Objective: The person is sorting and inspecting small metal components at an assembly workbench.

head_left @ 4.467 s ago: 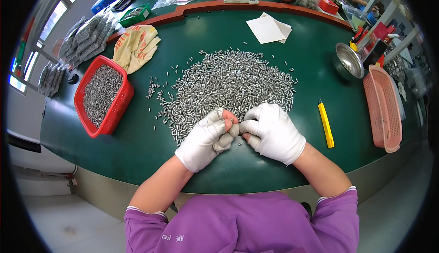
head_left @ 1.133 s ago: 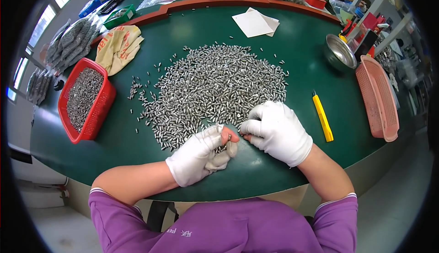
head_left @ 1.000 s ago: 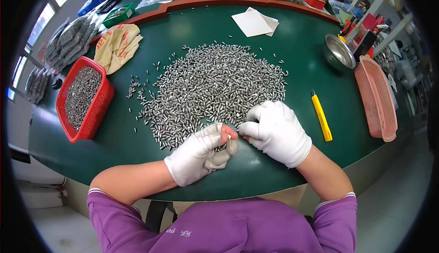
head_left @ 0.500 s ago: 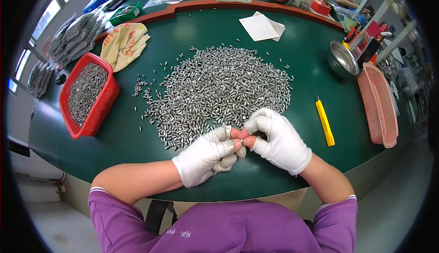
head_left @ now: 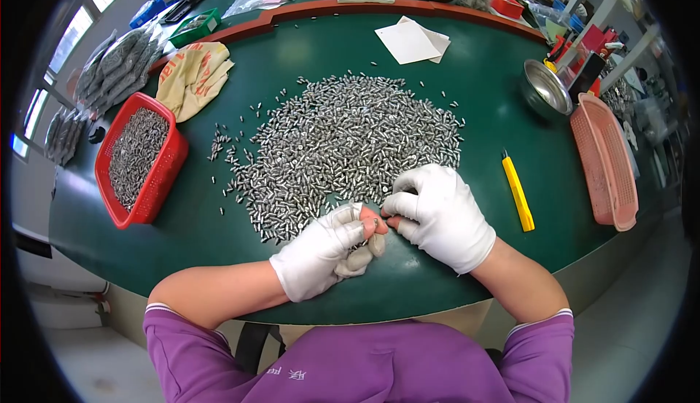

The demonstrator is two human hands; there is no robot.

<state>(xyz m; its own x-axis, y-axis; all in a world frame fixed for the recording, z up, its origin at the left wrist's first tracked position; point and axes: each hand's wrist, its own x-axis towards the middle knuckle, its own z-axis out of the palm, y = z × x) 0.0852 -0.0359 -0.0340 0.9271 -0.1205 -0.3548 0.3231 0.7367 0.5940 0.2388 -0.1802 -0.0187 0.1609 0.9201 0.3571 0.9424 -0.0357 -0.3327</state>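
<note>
A broad heap of small silvery metal parts (head_left: 350, 133), each a short bullet-like cylinder, lies on the green table in front of me. My left hand (head_left: 332, 246), in a white glove with bare thumb and index tips, is closed at the heap's near edge. A bit of metal shows at its fingertips and more between its curled fingers. Just to its right, my right hand (head_left: 441, 217), gloved the same way, has its fingers curled and tips together close to the table. Whatever it may hold is hidden. The two hands' fingertips are slightly apart.
A red basket (head_left: 175, 155) full of similar parts stands left, beside a cream cloth bag (head_left: 193, 82). To the right are a yellow cutter (head_left: 518, 192), a steel bowl (head_left: 547, 88) and a pink basket (head_left: 604, 162). White paper (head_left: 408, 42) lies beyond the heap; a red-brown ledge (head_left: 306, 11) borders the back.
My hands, which met at the fingertips, have come apart. The right hand has shifted slightly right with its knuckles turned up; the left stays nearly in place, still closed.
</note>
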